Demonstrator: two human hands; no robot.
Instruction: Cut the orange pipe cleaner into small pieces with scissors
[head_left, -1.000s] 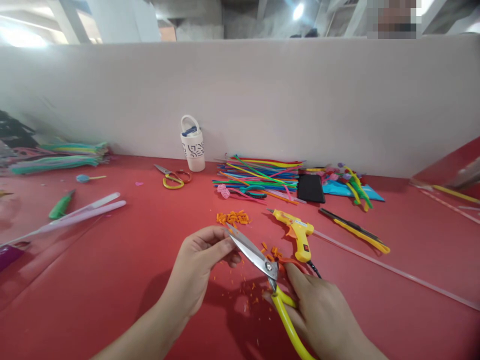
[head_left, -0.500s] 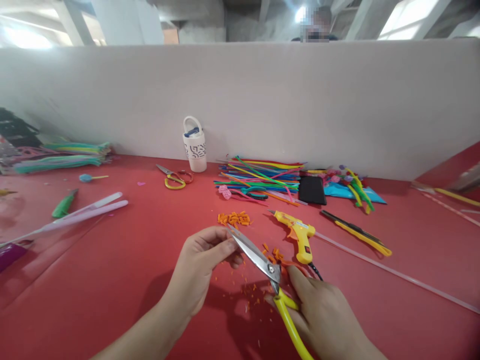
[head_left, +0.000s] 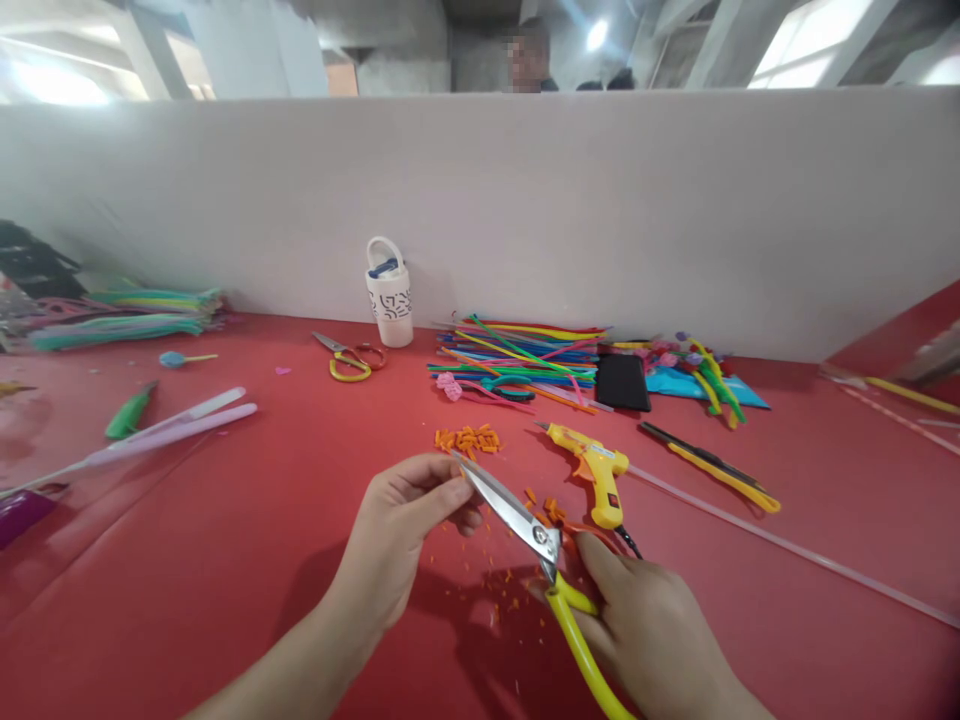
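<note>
My right hand (head_left: 637,620) grips a pair of scissors (head_left: 514,510) with yellow and red handles. The blades point up and left, and their tips reach the fingers of my left hand (head_left: 420,515). Thumb and forefinger of that hand are pinched together beside the blade tips; a tiny orange bit shows there, mostly hidden by the fingers. Just beyond lies a small heap of cut orange pieces (head_left: 469,439). More orange pieces (head_left: 553,510) lie behind the scissors, and fine orange crumbs (head_left: 510,590) are scattered beneath the hands on the red table.
A yellow glue gun (head_left: 596,468) lies right of the hands. Farther back are pipe cleaners (head_left: 517,350), a black phone (head_left: 622,383), a white cup (head_left: 391,305) and other scissors (head_left: 349,360). Black-and-yellow tweezers (head_left: 712,465) rest at right. A white partition (head_left: 480,200) stands behind.
Both hands and the scissors hold nearly the same pose. The view has shifted very slightly. Beyond the partition, a person appears farther left than before.
</note>
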